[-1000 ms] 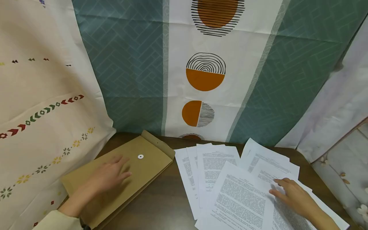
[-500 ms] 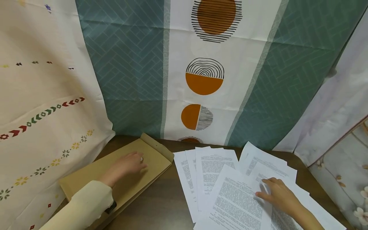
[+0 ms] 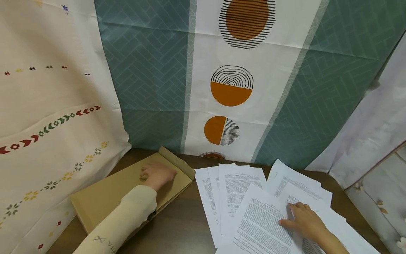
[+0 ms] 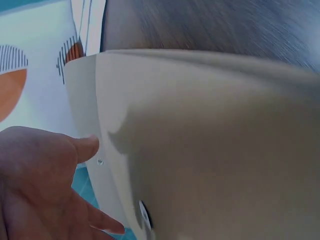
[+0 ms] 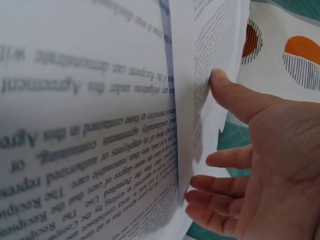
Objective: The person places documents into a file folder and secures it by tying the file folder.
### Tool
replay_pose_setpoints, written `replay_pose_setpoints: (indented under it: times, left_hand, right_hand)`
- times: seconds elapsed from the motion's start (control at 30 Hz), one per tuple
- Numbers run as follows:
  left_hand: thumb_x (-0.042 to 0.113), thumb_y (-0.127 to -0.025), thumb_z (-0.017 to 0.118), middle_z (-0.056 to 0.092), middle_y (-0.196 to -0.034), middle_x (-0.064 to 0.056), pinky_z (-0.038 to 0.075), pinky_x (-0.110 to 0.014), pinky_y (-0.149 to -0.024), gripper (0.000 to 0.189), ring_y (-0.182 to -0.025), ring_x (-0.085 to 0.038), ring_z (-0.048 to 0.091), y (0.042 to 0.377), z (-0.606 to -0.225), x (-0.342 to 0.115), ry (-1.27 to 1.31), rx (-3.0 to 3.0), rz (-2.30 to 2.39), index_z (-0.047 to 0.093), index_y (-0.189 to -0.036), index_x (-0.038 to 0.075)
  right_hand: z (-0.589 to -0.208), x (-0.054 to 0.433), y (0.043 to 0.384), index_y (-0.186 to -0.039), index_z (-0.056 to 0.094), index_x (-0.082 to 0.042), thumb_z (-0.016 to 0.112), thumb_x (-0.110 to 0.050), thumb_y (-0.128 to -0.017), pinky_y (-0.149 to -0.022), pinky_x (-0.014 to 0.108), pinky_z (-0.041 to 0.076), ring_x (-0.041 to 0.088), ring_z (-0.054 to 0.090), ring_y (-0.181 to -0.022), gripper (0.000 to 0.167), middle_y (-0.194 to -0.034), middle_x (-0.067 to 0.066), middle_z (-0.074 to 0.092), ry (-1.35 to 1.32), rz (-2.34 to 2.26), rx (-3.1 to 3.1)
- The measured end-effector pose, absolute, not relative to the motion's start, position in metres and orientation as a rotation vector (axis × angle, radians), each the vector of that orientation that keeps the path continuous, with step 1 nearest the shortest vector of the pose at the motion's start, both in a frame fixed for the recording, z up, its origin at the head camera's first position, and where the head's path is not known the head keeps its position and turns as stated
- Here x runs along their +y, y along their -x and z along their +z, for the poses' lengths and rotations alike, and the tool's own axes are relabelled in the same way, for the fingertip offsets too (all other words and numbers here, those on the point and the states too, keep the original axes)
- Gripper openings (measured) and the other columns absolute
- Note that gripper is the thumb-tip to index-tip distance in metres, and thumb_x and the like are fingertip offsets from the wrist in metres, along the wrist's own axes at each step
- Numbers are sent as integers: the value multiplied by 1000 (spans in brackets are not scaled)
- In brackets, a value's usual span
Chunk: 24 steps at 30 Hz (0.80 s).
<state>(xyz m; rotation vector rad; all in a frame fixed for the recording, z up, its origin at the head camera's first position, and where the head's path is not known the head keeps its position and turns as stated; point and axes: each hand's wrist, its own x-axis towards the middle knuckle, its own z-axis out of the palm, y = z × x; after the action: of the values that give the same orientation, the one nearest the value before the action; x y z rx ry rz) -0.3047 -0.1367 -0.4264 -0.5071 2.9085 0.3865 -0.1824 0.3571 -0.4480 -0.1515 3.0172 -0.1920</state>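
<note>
A brown paper envelope lies aslant at the left of the table, its flap folded out at the far end. My left hand is over the envelope close to that flap, holding nothing. In the left wrist view, its thumb is extended beside the flap, and a round white button shows on the envelope. At the right, my right hand rests on fanned printed sheets. Its thumb and fingertips touch the paper, with the fingers loosely bent, as the right wrist view shows.
More printed sheets overlap to the left of the right hand, and others lie behind it. Brown tabletop shows between envelope and papers. A patterned curtain hangs along the back edge, with light cloth at the left.
My left hand has moved right and away along the envelope toward its flap, covering the white button in the head view. The right hand has shifted slightly left and down onto the sheets.
</note>
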Motion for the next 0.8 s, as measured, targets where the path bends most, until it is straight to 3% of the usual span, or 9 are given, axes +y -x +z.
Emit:
replay_pose_setpoints:
  times: [0.17,0.53,0.8]
  left_hand:
    - [67,-96,50,11,-154,-51,27,-81,-103,110,-142,-68,15,310,-429,-117,584,2858,401,22,-146,-27]
    - [68,-97,44,3,-153,-54,22,-85,-100,111,-141,-72,6,311,-435,-104,585,2802,467,17,-147,-28]
    - [69,-96,45,4,-153,-53,23,-85,-100,112,-140,-74,7,313,-435,-100,611,2835,465,19,-147,-27]
  right_hand:
    - [-450,359,184,-128,58,14,78,-66,-75,-89,68,45,51,56,-108,98,-119,33,60,147,-160,3001]
    - [-451,359,189,-129,58,15,77,-71,-73,-88,68,46,52,56,-107,105,-119,34,59,135,-160,2993]
    - [-450,360,188,-128,58,15,78,-71,-71,-88,66,46,48,56,-103,105,-114,31,60,153,-158,3032]
